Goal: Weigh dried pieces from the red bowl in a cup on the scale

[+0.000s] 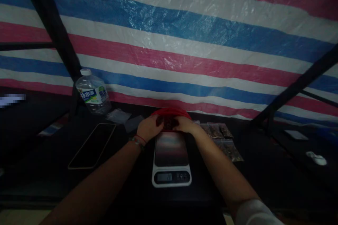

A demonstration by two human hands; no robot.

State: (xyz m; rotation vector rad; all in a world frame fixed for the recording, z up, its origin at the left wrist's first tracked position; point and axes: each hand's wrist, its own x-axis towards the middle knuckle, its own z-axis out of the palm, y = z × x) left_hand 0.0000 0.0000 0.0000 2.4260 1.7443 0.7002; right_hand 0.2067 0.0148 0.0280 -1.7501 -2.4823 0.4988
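Observation:
A red plastic bag or bowl (171, 110) with dark contents stands just behind a white kitchen scale (170, 158); its exact kind is hard to tell in the dim light. My left hand (150, 126) reaches in from its left side, fingers curled inward over the dark contents. From the other side my right hand (186, 124) does the same, its fingers bent toward the left hand. Shadow hides both sets of fingertips, so what they pinch is unclear. The scale's dark plate has nothing on it, and its display is lit.
On the left lie a phone (92, 146) and clear plastic bags (118, 116), with a large clear jug (93, 93) behind. Several small filled packets (224, 142) lie beside my right forearm. A white object (316, 158) is far right. Striped sheeting (185, 56) and dark metal bars (52, 24) stand behind.

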